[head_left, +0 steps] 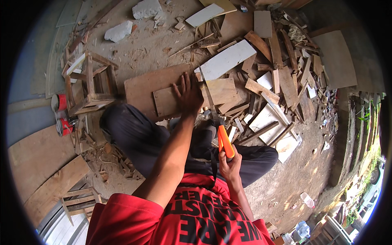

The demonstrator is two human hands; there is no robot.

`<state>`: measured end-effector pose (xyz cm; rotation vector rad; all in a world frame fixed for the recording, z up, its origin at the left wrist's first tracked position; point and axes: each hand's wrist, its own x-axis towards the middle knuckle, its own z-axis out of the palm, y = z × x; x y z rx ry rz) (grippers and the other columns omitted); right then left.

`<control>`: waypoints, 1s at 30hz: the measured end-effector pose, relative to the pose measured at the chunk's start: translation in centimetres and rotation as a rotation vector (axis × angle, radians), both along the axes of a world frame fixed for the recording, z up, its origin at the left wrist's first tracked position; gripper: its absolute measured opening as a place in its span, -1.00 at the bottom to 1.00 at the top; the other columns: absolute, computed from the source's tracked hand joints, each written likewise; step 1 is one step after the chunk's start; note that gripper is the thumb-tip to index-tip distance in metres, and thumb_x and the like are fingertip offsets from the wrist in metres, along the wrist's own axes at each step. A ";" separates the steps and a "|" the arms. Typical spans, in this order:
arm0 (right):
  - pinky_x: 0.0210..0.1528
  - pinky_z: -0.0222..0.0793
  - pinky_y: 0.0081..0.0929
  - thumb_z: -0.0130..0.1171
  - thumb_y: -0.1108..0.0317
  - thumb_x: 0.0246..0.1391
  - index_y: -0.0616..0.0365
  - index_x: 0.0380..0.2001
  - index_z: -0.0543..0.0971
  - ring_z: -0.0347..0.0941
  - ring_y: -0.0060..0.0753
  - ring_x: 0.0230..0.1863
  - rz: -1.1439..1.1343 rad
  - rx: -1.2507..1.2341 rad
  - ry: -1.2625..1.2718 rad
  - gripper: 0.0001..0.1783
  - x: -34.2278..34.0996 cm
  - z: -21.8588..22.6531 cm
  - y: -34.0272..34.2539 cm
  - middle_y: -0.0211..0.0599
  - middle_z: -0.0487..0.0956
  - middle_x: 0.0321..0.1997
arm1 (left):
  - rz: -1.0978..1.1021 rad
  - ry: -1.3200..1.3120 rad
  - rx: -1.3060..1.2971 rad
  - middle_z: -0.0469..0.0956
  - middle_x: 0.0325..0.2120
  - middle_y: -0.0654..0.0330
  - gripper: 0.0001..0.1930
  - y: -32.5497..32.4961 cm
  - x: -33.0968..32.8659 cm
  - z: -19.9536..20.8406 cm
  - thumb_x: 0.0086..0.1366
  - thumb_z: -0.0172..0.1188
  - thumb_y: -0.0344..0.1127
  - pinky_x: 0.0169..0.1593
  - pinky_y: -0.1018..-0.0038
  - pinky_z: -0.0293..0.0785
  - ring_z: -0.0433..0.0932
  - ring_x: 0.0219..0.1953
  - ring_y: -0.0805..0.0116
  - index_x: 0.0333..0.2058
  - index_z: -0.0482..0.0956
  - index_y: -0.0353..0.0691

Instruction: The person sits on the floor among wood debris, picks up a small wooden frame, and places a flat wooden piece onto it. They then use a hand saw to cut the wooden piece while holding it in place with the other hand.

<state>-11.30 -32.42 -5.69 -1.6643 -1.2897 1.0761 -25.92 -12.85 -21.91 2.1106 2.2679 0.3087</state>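
My right hand [230, 164] is wrapped round the orange handle of a handsaw [224, 141]. Its thin blade points away from me and lies across a wooden plank [163, 103], a little to the right of my left hand. That left hand [190, 96] lies on the plank with its fingers spread, pressing on it. Beneath the plank is a larger brown board [141, 85]. How deep the blade sits in the wood, I cannot tell. My crossed legs are close to the near side of the boards.
Offcuts and boards are heaped to the right, with a white panel [226, 60] beyond the saw. A small wooden frame [92, 83] stands at the left beside red cans [64, 126]. White rubble chunks [118, 32] lie on the dirt floor at the far left.
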 end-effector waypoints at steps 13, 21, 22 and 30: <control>-0.58 0.27 -0.52 0.28 0.50 0.08 0.27 -0.49 0.44 0.36 -0.46 -0.70 0.013 -0.106 -0.053 -0.81 0.1 2.5 -0.5 -0.21 0.41 -0.70 | -0.056 -0.059 0.012 0.03 0.43 -0.01 -0.34 -0.2 -0.3 1.1 0.31 0.02 -0.13 0.42 -0.20 -0.37 -0.06 0.49 0.13 0.37 0.18 -0.15; -0.47 0.36 -0.42 0.27 0.33 0.17 0.30 -0.32 0.57 0.33 -0.60 -0.59 -0.040 -0.068 -0.034 -0.79 -3.9 -5.5 15.4 -0.10 0.48 -0.67 | -0.053 -0.138 0.114 0.16 0.37 -0.05 -0.42 -0.2 0.0 0.9 0.34 -0.03 -0.14 0.40 -0.22 -0.25 0.08 0.44 0.08 0.31 0.29 -0.20; -0.47 0.36 -0.43 0.28 0.32 0.17 0.30 -0.31 0.57 0.33 -0.60 -0.59 -0.043 -0.029 -0.022 -0.78 -4.2 -5.9 15.6 -0.10 0.48 -0.67 | -0.037 -0.175 0.118 0.18 0.36 -0.07 -0.43 -0.1 0.0 1.3 0.35 -0.06 -0.17 0.40 -0.22 -0.25 0.11 0.43 0.07 0.30 0.30 -0.20; -0.54 0.31 -0.45 0.26 0.35 0.17 0.29 -0.38 0.54 0.29 -0.60 -0.65 -0.073 0.073 -0.035 -0.80 -4.2 -5.5 10.2 -0.19 0.44 -0.69 | -0.052 -0.063 0.135 0.14 0.39 0.00 -0.41 -0.2 -0.3 0.6 0.34 -0.04 -0.19 0.40 -0.22 -0.24 0.04 0.45 0.10 0.32 0.26 -0.21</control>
